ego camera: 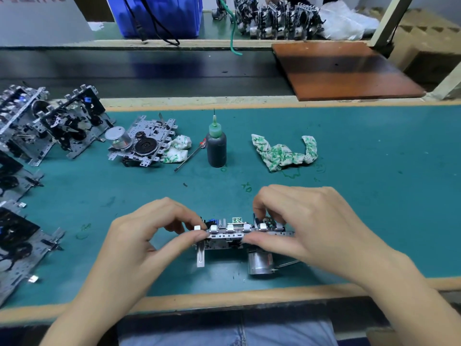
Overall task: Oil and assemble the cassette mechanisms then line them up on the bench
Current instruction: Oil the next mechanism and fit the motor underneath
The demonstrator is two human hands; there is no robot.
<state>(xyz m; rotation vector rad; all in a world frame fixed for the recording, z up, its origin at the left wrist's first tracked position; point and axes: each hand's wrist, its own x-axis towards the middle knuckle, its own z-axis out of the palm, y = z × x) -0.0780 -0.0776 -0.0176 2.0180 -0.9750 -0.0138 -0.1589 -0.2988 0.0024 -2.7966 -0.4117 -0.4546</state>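
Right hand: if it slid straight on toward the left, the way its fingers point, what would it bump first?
Probably the left hand, gripping the other end of the same silver metal cassette mechanism that the right hand holds.

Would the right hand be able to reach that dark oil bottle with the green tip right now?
Probably yes, once free: bare mat lies between the right hand and the oil bottle. For now it grips the cassette mechanism together with the left hand.

Teal bench mat (pixel 349 196), dark bottle (pixel 216 151) with green cap, white rag (pixel 284 153) printed green.
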